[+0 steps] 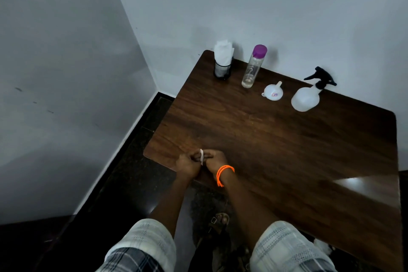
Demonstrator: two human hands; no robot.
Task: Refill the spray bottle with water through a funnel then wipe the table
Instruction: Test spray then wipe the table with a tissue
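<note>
I see left hand (187, 164) and right hand (215, 160) together at the dark wooden counter (276, 150) edge, fingers pinching a small white strip (201, 156); translucent spray bottle (305, 99) well apart.

You have one view only, from the camera on your head, wide-angle, looking forward and steeply down from above the near edge of the table (276, 146). It faces the far wall, with the room corner off to the left. Your hands sit close beneath it, low in the middle; the far table edge lies well away, against the wall.
</note>
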